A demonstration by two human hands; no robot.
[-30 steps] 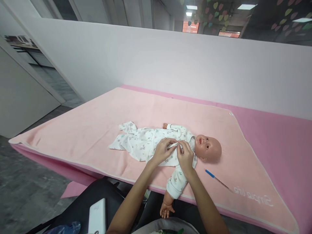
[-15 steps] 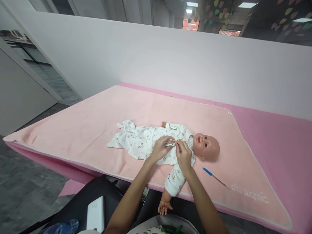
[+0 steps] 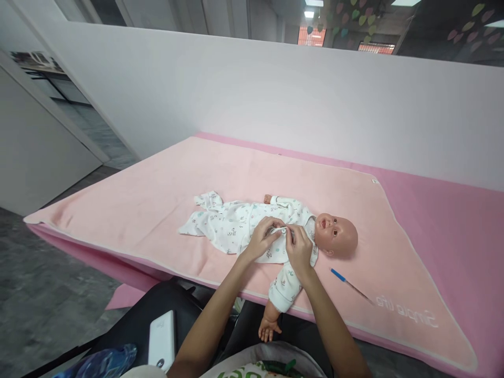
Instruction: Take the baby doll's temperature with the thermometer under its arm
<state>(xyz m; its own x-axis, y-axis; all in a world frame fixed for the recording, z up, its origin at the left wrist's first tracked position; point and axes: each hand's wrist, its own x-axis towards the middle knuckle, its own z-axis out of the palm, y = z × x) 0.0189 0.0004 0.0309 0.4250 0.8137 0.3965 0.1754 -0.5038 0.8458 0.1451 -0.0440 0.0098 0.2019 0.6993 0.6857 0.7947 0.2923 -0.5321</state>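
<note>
On its back lies a baby doll [image 3: 339, 237], its head toward the right, dressed in a white printed baby shirt [image 3: 279, 256] and matching trousers [image 3: 230, 226]. Over the doll's chest, my left hand [image 3: 261, 240] is closed, pinching the shirt's front edge between thumb and fingers. Close beside it, my right hand [image 3: 300, 250] pinches the same edge. A small round fastener, perhaps a snap, shows between the fingertips. The doll's near arm [image 3: 269, 320] hangs past the table edge, below my right wrist.
A pink blanket [image 3: 157, 199] covers the table, over a darker pink cloth [image 3: 464, 226]. A thin blue-handled tool [image 3: 339, 275] lies near the doll's head. A white wall [image 3: 275, 100] rises behind. A white power bank-like box [image 3: 162, 338] rests on a black chair [image 3: 177, 299].
The camera view has shifted slightly, moving everything a little rightward and up in the picture. Both hands stay on the shirt edge, and the small fastener between the fingertips shows more clearly.
</note>
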